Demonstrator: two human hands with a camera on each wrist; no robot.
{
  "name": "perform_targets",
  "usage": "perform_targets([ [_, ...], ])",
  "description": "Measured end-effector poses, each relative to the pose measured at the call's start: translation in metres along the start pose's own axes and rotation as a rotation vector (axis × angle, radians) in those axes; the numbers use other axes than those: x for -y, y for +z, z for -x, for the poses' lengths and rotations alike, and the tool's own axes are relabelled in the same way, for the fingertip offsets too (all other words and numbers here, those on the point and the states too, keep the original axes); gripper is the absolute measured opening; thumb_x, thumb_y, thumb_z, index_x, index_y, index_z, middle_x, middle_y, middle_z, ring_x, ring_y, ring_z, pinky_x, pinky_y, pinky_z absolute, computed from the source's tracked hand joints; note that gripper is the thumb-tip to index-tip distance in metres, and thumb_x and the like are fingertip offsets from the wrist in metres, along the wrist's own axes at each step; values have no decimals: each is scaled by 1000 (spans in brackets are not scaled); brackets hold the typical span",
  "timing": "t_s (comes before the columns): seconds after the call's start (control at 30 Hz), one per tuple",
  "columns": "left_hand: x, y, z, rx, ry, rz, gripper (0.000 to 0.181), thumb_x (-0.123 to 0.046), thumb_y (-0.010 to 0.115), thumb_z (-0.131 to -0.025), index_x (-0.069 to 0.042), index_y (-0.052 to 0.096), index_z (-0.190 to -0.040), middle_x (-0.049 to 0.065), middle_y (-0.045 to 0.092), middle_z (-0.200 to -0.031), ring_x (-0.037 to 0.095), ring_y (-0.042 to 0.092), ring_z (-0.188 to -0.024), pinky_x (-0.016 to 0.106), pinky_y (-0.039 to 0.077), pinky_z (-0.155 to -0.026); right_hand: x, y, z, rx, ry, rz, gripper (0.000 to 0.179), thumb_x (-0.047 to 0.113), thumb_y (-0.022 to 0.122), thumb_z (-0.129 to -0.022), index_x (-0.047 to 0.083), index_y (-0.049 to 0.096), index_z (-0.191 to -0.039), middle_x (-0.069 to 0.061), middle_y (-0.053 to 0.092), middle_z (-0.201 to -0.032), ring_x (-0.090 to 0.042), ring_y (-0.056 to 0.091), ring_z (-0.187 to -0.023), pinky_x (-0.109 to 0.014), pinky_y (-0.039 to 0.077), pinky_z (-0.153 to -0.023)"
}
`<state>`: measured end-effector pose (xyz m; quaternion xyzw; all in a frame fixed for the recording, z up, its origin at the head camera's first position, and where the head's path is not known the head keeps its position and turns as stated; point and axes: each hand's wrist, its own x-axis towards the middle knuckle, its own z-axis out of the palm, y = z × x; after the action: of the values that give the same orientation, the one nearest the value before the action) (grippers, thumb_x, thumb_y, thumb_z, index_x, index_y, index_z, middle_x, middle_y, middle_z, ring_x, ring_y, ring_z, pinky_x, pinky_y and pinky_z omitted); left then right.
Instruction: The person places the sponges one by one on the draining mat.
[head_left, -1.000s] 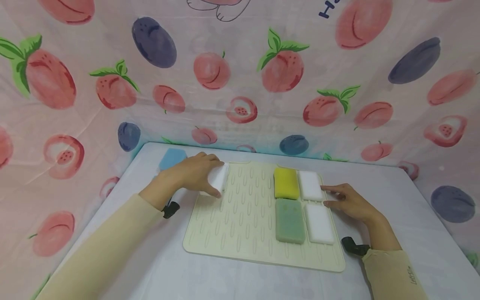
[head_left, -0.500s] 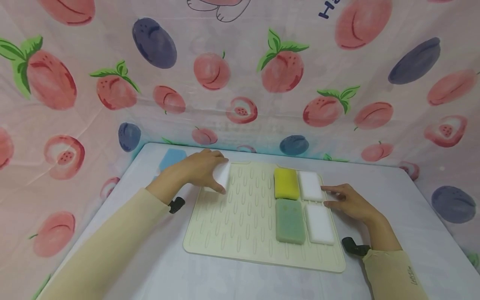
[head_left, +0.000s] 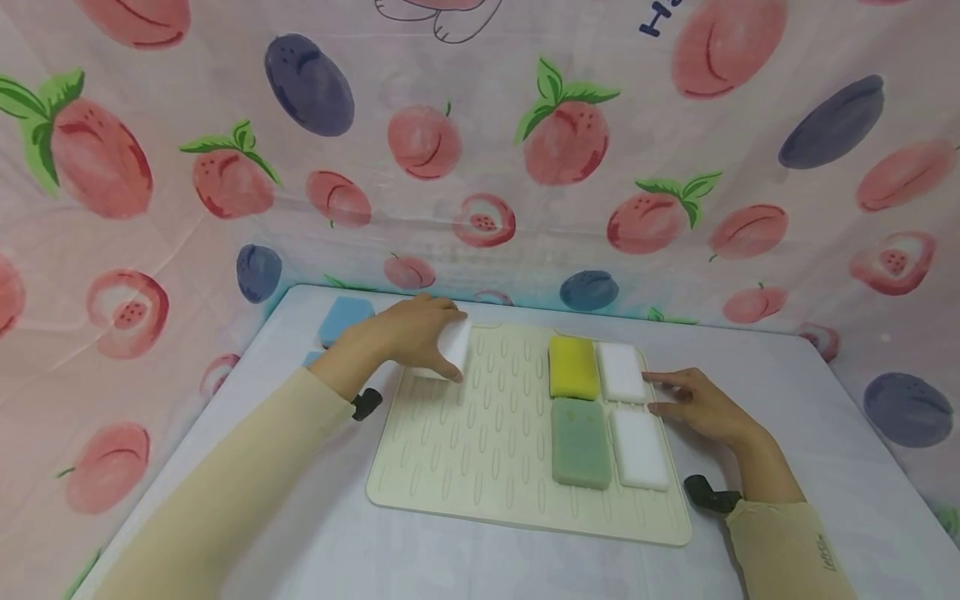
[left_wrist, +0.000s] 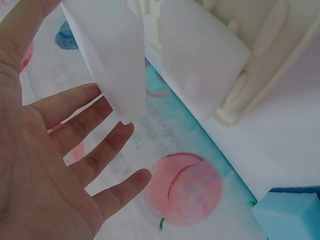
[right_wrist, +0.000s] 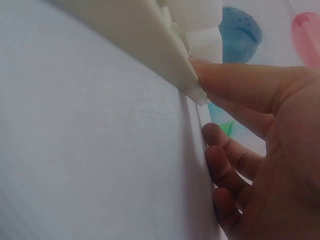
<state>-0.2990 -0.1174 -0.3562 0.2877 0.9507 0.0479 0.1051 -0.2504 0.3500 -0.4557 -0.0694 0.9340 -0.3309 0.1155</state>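
Observation:
My left hand (head_left: 418, 333) grips a white sponge (head_left: 454, 343) by its edges, over the far left corner of the cream ridged mat (head_left: 487, 442). In the left wrist view, the held sponge (left_wrist: 112, 55) stands between thumb and fingertips, with the little finger free. Another white block (left_wrist: 200, 60) shows against the mat there. At the mat's right edge, my right hand (head_left: 697, 404) touches the rim with index finger and thumb. Its other fingers bend loosely. Near it lie two white sponges, one far (head_left: 621, 372) and one near (head_left: 639, 448), beside a yellow sponge (head_left: 573, 367) and a green sponge (head_left: 581, 442).
A blue sponge (head_left: 347, 320) with a dark underside lies left of the mat. A second blue piece (head_left: 312, 358) is mostly hidden by my left forearm. A fruit-print cloth (head_left: 480, 167) hangs behind the white-covered table (head_left: 420, 550).
My left hand has shifted right and slightly away from me, carrying the white sponge further over the mat. More of the blue sponge shows. The right hand has stayed in place.

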Motion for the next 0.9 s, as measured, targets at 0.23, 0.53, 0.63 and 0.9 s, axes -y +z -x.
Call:
perform_targets([
  [0.23, -5, 1, -7, 8, -6, -3, 103, -68, 82, -75, -16, 47, -157, 6, 44, -162, 34, 42, -145, 53, 43, -117, -1, 0, -1, -7, -2, 0, 62, 28, 78, -92, 9, 59, -147, -26, 45, -141, -39, 45, -122, -57, 44, -98],
  [0.53, -12, 1, -16, 18, -2, -31, 103, -70, 80, -76, -15, 47, -157, 7, 45, -161, 35, 44, -144, 55, 42, -118, 1, 0, 0, -7, -5, 2, 62, 29, 78, -91, 9, 59, -147, -25, 45, -140, -36, 46, -119, -44, 43, -92],
  [0.63, -14, 3, -18, 16, 0, -33, 103, -70, 80, -76, -15, 47, -156, 7, 46, -160, 35, 45, -142, 54, 43, -116, 1, 0, 0, -7, -11, 2, 62, 28, 78, -91, 9, 59, -147, -25, 45, -140, -36, 45, -119, -43, 43, -92],
  [0.9, -19, 8, -28, 7, 0, -26, 103, -69, 82, -75, -15, 48, -156, 7, 46, -160, 35, 44, -145, 56, 40, -119, 0, 0, 1, -6, 5, 0, 62, 29, 77, -92, 9, 58, -148, -26, 45, -141, -39, 46, -120, -54, 46, -95],
])
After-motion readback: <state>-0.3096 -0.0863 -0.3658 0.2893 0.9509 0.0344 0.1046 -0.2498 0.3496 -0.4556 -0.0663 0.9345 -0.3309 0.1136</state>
